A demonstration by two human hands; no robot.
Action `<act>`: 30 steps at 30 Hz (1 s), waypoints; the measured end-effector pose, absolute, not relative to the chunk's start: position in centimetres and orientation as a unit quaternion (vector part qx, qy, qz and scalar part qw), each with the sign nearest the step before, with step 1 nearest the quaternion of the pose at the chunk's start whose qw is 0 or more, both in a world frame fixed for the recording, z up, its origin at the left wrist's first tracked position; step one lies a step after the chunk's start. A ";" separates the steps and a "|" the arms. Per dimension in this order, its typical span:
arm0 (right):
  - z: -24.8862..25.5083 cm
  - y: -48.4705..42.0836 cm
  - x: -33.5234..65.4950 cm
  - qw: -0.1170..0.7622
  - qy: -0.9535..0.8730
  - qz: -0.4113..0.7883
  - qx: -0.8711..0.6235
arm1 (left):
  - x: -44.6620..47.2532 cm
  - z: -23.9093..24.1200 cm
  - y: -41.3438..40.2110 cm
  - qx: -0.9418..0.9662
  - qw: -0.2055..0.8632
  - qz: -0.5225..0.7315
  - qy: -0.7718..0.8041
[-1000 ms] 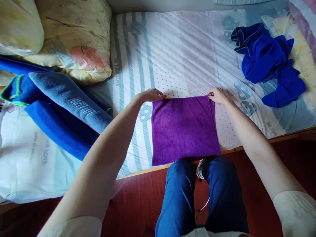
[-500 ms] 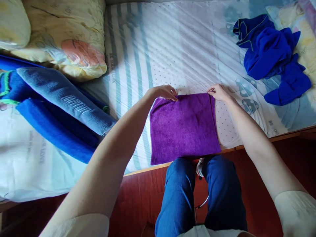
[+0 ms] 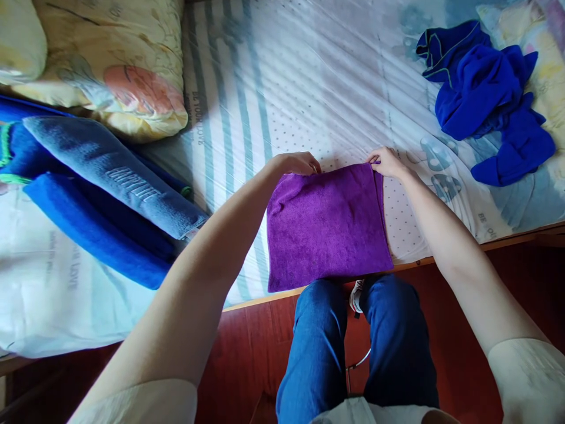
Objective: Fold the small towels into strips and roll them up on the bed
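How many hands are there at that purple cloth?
2. The left hand is at the far edge of the purple cloth, toward its left side; the right hand pinches its far right corner. No others show.

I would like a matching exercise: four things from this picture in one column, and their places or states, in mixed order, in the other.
1. purple cloth
2. crumpled blue cloth
3. pillow with peach-coloured print
4. right hand

A. in the upper left of the picture
B. pinching a corner
C. at the near edge of the bed
D. in the upper right of the picture

Pairs: 1-C, 2-D, 3-A, 4-B
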State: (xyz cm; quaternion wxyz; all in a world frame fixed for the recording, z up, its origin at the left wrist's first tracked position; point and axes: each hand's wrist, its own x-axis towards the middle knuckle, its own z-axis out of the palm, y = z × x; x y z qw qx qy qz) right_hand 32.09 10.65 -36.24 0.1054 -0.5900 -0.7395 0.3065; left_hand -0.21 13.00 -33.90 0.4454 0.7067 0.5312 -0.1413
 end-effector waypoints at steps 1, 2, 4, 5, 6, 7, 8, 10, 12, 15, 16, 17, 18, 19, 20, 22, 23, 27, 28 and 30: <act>-36.1 10.6 32.1 0.104 -0.739 0.307 -0.590 | -0.2 -33.7 13.0 0.726 0.422 -0.171 0.515; -36.0 10.6 32.1 0.102 -0.737 0.309 -0.592 | -0.1 -33.7 13.1 0.744 0.397 -0.196 0.500; -35.8 10.6 32.2 0.098 -0.731 0.315 -0.597 | 0.0 -33.7 13.3 0.771 0.351 -0.235 0.477; -35.8 10.6 32.3 0.097 -0.728 0.319 -0.599 | -0.1 -33.7 13.4 0.777 0.336 -0.248 0.471; -35.8 10.7 32.4 0.098 -0.726 0.323 -0.600 | -0.1 -33.7 13.4 0.780 0.326 -0.258 0.467; -35.9 10.7 32.5 0.100 -0.724 0.325 -0.600 | -0.2 -33.7 13.4 0.783 0.322 -0.262 0.464; -36.1 10.8 32.6 0.103 -0.723 0.326 -0.601 | -0.4 -33.7 13.4 0.786 0.320 -0.258 0.461; -36.6 10.9 32.9 0.116 -0.721 0.317 -0.605 | -1.0 -33.7 13.3 0.794 0.315 -0.236 0.464; -37.2 11.1 33.1 0.132 -0.720 0.300 -0.612 | -1.5 -33.9 13.2 0.798 0.310 -0.206 0.475; -38.2 11.2 33.2 0.152 -0.716 0.280 -0.621 | -2.1 -34.5 12.9 0.792 0.302 -0.174 0.501; -38.3 11.1 33.2 0.154 -0.716 0.276 -0.623 | -2.2 -34.8 12.8 0.792 0.300 -0.163 0.506; -38.4 11.0 33.1 0.154 -0.716 0.272 -0.625 | -2.3 -35.0 12.7 0.792 0.300 -0.153 0.509; -38.3 10.9 33.0 0.151 -0.716 0.267 -0.627 | -2.4 -35.1 12.6 0.791 0.300 -0.144 0.514; -38.1 10.7 32.9 0.149 -0.716 0.262 -0.629 | -2.6 -35.2 12.5 0.787 0.301 -0.135 0.521; -37.9 10.4 32.7 0.148 -0.717 0.258 -0.631 | -3.0 -35.2 12.4 0.780 0.302 -0.129 0.533; -37.1 9.8 32.2 0.149 -0.722 0.252 -0.627 | -4.0 -34.9 12.3 0.761 0.306 -0.124 0.558; -36.8 9.5 32.0 0.148 -0.725 0.253 -0.623 | -4.8 -34.8 12.3 0.755 0.309 -0.126 0.564; -36.0 8.9 31.6 0.129 -0.739 0.260 -0.608 | -8.8 -34.7 12.6 0.774 0.316 -0.138 0.531; -36.0 9.0 31.6 0.124 -0.738 0.261 -0.610 | -9.7 -34.9 12.7 0.779 0.313 -0.137 0.526; -35.9 9.1 31.4 0.113 -0.730 0.256 -0.623 | -10.8 -35.3 12.6 0.782 0.296 -0.108 0.537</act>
